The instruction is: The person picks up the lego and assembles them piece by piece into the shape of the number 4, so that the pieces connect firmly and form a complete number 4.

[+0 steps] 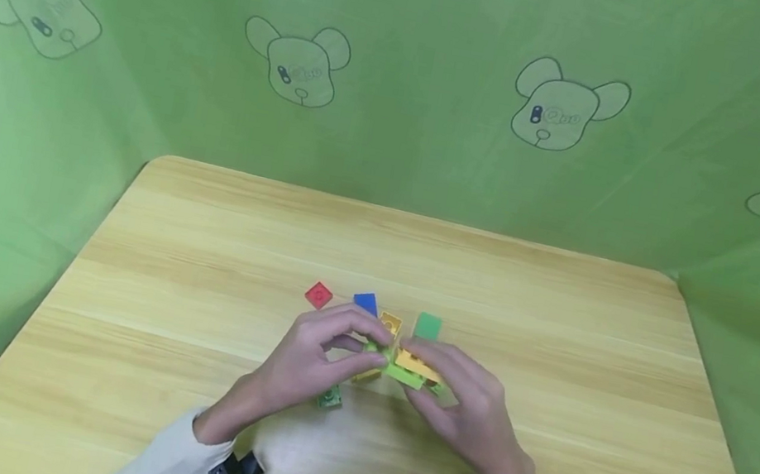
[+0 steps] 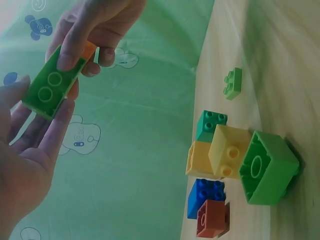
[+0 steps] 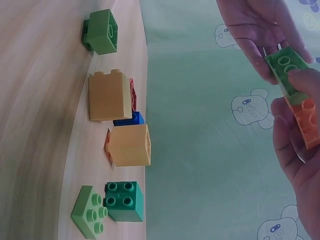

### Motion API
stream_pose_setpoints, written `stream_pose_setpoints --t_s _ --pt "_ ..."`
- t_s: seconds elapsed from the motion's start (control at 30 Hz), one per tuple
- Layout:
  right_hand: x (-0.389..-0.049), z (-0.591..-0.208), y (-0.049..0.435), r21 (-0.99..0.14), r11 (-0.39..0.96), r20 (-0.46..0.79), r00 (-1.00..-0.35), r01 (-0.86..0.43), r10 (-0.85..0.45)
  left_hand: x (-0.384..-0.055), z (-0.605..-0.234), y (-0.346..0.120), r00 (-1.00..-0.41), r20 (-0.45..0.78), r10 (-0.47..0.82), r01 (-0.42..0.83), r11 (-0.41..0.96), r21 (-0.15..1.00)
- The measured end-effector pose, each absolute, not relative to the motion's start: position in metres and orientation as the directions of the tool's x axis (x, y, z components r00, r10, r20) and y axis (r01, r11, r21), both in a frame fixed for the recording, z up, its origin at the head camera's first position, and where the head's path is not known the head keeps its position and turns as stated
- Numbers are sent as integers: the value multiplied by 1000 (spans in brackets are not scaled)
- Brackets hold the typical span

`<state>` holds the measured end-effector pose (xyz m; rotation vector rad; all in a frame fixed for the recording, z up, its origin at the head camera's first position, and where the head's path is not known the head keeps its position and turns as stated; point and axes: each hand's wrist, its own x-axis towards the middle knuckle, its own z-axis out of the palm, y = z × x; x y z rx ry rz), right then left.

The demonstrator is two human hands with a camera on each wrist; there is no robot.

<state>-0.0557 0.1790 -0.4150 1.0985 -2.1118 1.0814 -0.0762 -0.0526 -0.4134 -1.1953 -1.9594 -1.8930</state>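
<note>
Both hands meet above the table over a long light-green toy building brick [image 1: 404,375] joined to an orange one [image 1: 421,364]. My left hand [image 1: 311,353] pinches the green brick's left end between thumb and fingers. From the other side, my right hand [image 1: 473,403] grips the joined pair, its thumb pressed on the green brick's hollow underside in the left wrist view. Two round tubes show inside that underside. In the right wrist view, the orange brick [image 3: 306,120] sticks out past the green one, partly covered by the right hand.
Loose bricks stand on the wooden table [image 1: 198,240]: red [image 1: 319,295], blue [image 1: 366,302], teal green [image 1: 428,326], two yellow ones, including a larger block [image 3: 107,95], a green block [image 2: 267,167] and a flat light-green brick [image 2: 233,83]. A green curtain [image 1: 393,155] surrounds the table.
</note>
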Motion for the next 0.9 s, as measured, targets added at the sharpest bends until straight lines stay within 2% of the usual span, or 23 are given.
stream_pose_setpoints --t_s 0.17,0.43,0.63,0.9 --pt "-53 -415 181 -415 348 722 -537 -841 -436 -76 -414 -55 -638 616 462 652 -100 751" --pt "-52 -415 181 -414 341 720 -533 -844 -444 -79 -416 -54 -551 672 495 756 -44 653" --pt "-52 -416 180 -403 304 738 -503 -863 -449 -79 -416 -53 -544 674 500 777 -3 629" --pt "-51 -415 180 -417 328 710 -529 -848 -465 -78 -416 -55 -530 646 550 787 33 617"
